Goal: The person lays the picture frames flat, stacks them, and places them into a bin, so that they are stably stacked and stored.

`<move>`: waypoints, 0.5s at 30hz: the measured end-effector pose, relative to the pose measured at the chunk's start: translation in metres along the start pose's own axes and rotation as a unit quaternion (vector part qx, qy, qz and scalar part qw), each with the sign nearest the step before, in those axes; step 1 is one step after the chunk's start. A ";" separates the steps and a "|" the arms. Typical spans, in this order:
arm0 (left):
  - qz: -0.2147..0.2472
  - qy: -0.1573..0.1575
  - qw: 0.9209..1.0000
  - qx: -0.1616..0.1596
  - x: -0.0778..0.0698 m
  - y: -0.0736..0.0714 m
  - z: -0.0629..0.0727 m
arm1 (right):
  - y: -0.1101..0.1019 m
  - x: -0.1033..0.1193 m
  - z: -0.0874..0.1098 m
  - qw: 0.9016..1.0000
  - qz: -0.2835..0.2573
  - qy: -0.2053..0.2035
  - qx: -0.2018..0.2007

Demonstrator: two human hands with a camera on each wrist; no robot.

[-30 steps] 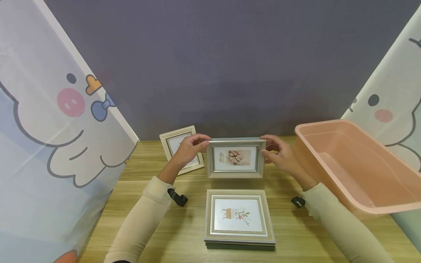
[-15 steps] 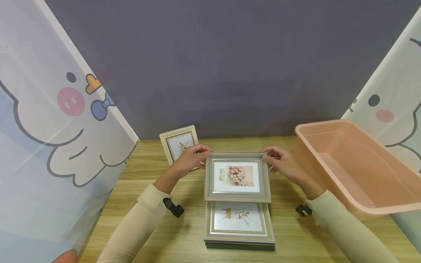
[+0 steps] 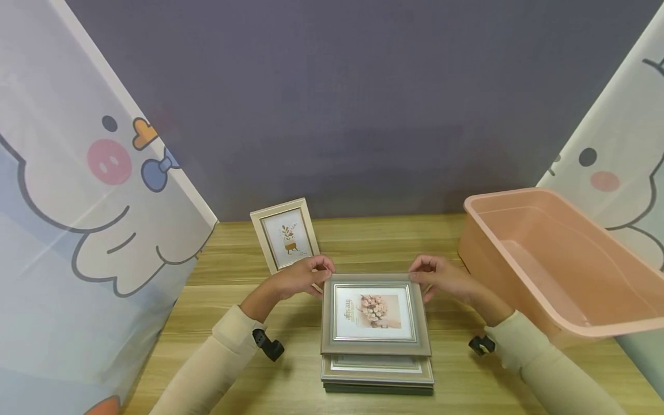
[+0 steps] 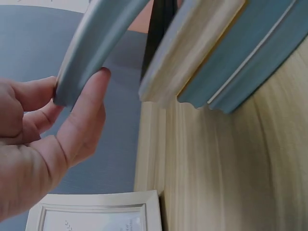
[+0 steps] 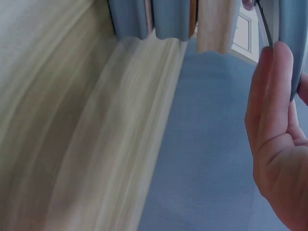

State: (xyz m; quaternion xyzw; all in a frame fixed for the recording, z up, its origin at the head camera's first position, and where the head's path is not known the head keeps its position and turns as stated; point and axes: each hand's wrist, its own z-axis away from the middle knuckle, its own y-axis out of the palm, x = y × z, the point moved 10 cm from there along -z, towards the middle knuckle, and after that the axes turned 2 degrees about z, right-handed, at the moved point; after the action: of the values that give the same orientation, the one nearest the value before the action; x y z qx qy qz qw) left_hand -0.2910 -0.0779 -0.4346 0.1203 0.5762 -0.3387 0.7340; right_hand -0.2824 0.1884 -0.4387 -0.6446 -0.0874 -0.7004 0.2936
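Note:
A silver-grey picture frame with a pink flower print lies nearly flat in the air over a stack of picture frames. My left hand pinches its far left corner between thumb and fingers. At the far right corner, my right hand grips it the same way. The left wrist view has the held frame's blue-grey edge between thumb and fingers, with a gap separating it from the stack. In the right wrist view too, the raised frame stands apart from the stacked frames. Most of the stack's top print is covered.
A cream picture frame with a plant print stands tilted back at the rear left of the wooden table. On the right is a deep pink plastic bin. A dark grey panel closes off the back, with cartoon-printed curtains at both sides.
Both hands have brought the silver-grey frame toward the body and tipped it from near upright to nearly flat, over the stack. The cream frame behind has come back into full view.

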 end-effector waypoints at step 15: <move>-0.011 -0.012 0.999 0.043 0.015 0.014 0.004 | 0.017 -0.011 0.000 0.997 0.044 0.005 0.057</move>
State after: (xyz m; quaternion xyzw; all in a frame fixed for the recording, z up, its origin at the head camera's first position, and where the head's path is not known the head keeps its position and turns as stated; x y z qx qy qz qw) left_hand -0.2773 -0.0748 -0.4499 0.1412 0.5539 -0.3726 0.7311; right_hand -0.2734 0.1778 -0.4536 -0.6266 -0.0968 -0.6840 0.3608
